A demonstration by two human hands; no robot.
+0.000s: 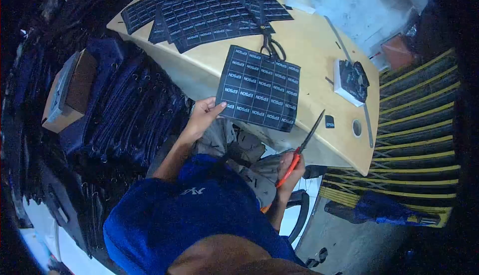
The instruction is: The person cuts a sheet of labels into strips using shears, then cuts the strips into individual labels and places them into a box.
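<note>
My left hand (205, 114) pinches the lower left corner of a black sheet of EPSON labels (259, 88), printed in a grid of white-lined rectangles. The sheet lies partly over the table's near edge. In my right hand (290, 170) are red-handled scissors (299, 152), their long dark blades pointing up and to the right, apart from the sheet. One cut EPSON label (330, 122) lies on the table to the right of the blades. Black-handled scissors (270, 45) rest just beyond the sheet's top edge.
More black EPSON sheets (204, 15) overlap at the far left of the pale table (314, 60). To the right are a white box (347, 88) with small dark pieces and a metal ruler (368, 125). Dark bags (134, 110) and a cardboard box (67, 93) are at left.
</note>
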